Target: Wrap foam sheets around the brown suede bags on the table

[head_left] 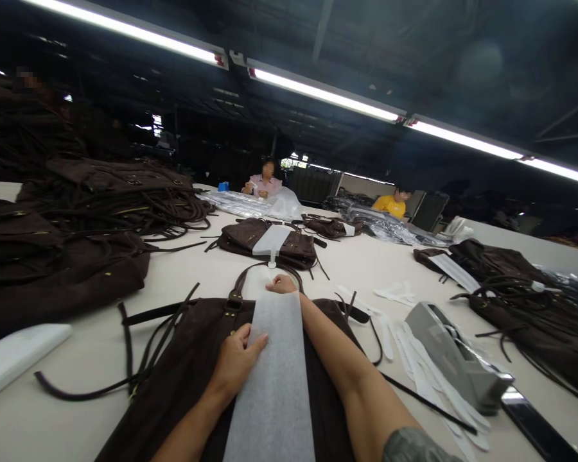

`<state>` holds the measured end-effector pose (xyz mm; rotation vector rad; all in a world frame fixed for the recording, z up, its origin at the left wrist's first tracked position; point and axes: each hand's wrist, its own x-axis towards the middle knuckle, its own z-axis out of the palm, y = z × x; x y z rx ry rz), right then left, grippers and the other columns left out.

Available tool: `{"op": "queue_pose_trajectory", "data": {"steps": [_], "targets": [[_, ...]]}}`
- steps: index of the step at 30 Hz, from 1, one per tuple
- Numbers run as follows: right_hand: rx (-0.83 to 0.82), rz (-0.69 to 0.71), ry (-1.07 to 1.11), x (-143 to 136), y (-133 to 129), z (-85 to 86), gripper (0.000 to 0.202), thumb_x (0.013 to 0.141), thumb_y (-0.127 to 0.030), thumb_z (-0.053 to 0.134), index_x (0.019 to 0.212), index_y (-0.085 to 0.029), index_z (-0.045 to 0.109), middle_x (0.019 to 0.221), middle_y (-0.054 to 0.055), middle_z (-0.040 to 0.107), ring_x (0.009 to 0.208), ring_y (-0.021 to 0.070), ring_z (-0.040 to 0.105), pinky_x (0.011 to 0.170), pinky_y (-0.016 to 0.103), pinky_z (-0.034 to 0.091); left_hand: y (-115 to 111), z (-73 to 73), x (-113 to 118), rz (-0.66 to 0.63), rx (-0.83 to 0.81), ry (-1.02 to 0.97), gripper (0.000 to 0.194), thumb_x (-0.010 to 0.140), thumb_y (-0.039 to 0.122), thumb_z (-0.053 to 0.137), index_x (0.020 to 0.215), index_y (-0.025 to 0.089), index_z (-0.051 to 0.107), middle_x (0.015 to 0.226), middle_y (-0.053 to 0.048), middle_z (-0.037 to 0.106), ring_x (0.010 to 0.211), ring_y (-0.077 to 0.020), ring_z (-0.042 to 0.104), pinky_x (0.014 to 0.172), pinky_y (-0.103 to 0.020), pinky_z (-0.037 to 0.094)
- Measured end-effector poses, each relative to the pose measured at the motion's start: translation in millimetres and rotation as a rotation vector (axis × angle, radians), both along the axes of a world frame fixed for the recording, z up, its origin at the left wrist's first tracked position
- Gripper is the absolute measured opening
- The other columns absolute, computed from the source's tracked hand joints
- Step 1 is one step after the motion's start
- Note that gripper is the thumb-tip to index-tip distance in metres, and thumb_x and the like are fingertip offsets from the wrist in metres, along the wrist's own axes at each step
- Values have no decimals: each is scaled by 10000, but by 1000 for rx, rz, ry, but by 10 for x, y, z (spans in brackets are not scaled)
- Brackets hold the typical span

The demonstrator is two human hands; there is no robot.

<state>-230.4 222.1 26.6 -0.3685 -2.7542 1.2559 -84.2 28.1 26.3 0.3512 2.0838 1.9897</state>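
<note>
A dark brown handbag (183, 366) lies flat in front of me, its handle (241, 282) pointing away. A long strip of white paper (274, 378) runs down the bag's middle and up into the handle loop. My left hand (236, 362) is closed at the paper's left edge, thumb pressed on top of it. Farther out, my right hand (283, 284) reaches over the paper's upper end inside the handle loop. Its fingers are pinched together; what sits between them is too small to make out.
Stacked brown bags (110, 192) crowd the left; more bags (534, 308) lie right. Another paper-wrapped bag (241, 240) is ahead. A grey tape dispenser (457, 359), loose white strips (424, 366) and a phone (539, 423) lie right. Two people sit across the table, near plastic bags (284, 204).
</note>
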Motion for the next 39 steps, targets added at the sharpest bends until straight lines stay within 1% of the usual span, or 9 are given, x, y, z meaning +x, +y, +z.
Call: {"op": "queue_pose_trajectory", "data": {"steps": [8,12,17,20,24,27,30,34,39], "targets": [[-124,-392,310,62,133,-11,181,720,-269,547,673,-242,375,666,-31,503,685,151,499,617,219,393,-10,-47,145,-100,85,-72,385,675,465,697,900,166,606,835,-71,724,779,-259,685,679,-329,518],[-325,-570,469,-63,288,-38,218,696,-323,574,681,-257,367,604,-40,447,638,171,471,591,255,392,40,-133,168,-90,71,-70,303,655,372,700,862,172,604,869,-85,731,814,-267,685,686,-325,501],[-634,-730,632,-185,434,7,312,663,-391,636,695,-258,355,600,-60,403,595,153,437,568,279,409,37,-182,114,-57,79,-65,349,612,418,762,813,157,647,831,-97,726,779,-256,674,659,-318,482],[-784,-665,731,-132,477,204,389,648,-486,659,729,-251,359,611,-67,413,580,139,466,550,271,435,37,-164,104,-59,125,-84,391,581,441,792,801,144,665,817,-107,727,737,-241,670,649,-314,475],[-901,-415,796,32,415,530,451,655,-552,657,805,-245,362,672,-63,500,619,125,554,599,252,496,59,-117,82,-70,140,-79,422,583,456,786,830,131,677,849,-119,735,743,-243,672,659,-325,489],[-907,-235,711,178,273,628,425,662,-486,711,853,-228,432,725,-37,582,671,127,599,636,243,522,65,-97,26,-53,119,-32,440,562,483,781,788,125,663,823,-121,729,747,-255,669,655,-336,502],[-869,-86,513,302,132,577,379,625,-372,798,834,-180,547,731,6,644,677,149,627,631,254,540,61,-114,-44,-44,121,-33,444,579,509,758,781,131,641,804,-103,720,723,-233,656,635,-317,495],[-801,14,254,389,58,579,283,569,-197,861,723,-101,643,661,53,668,605,160,627,595,277,550,48,-141,-98,-54,96,-27,441,614,525,724,801,136,632,797,-79,714,689,-205,640,609,-291,479],[-724,24,234,489,41,986,153,635,-125,826,687,-81,690,613,43,671,552,112,595,565,218,513,41,-117,-116,5,-28,66,353,646,488,671,704,143,622,665,-25,651,610,-163,574,535,-240,383]]}}
